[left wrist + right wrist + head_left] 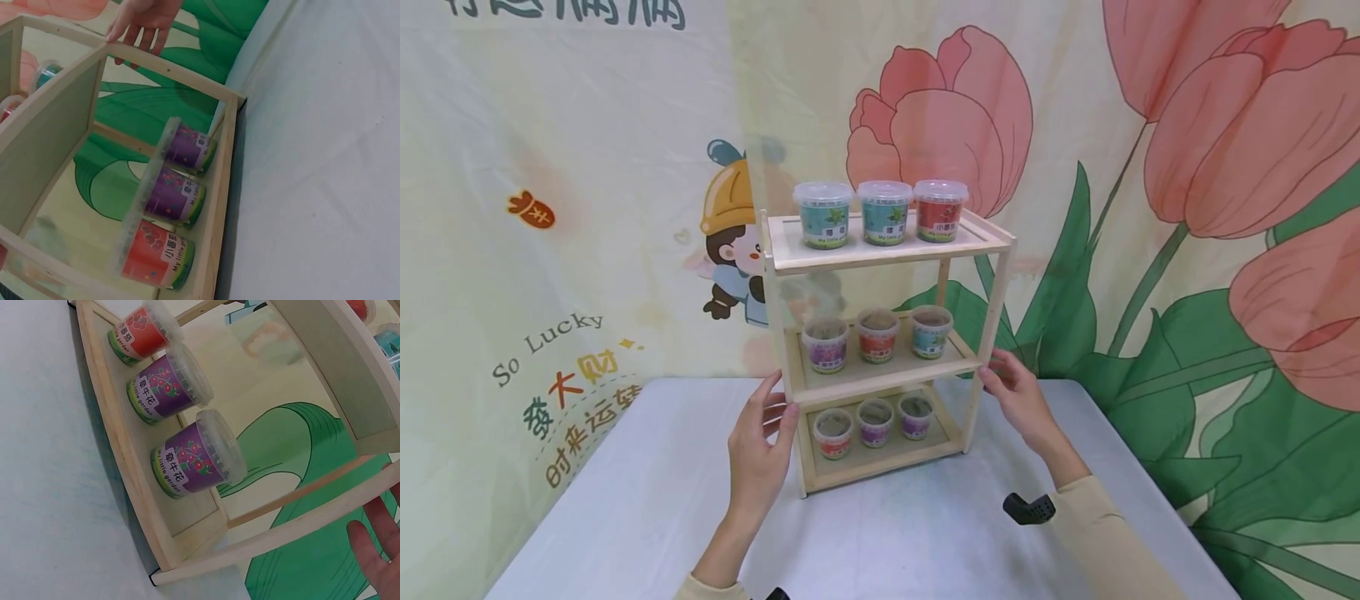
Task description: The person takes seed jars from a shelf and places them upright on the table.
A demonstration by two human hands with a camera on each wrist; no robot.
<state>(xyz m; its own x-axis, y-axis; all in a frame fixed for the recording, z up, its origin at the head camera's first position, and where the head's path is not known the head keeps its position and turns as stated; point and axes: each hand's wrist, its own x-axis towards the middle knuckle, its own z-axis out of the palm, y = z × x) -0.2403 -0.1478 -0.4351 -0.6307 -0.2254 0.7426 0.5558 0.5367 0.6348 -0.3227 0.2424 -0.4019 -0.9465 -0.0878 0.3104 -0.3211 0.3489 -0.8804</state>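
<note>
White tabletop (625, 500) w/ upright wooden rack (880, 250) betw. both hands: left hand (760, 450) fingers relaxed, touching front-left post, right hand (1018, 396) likewise relaxed at right post, equally near

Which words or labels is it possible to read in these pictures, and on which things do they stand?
"So Lucky": on the backdrop cloth, left of the wooden shelf.
"My little garden": only partly readable, on the purple cup on the bottom shelf.
"My little": on the red cup.
Chinese characters on the backdrop and on the cup labels: present, but I cannot read them reliably.
</note>
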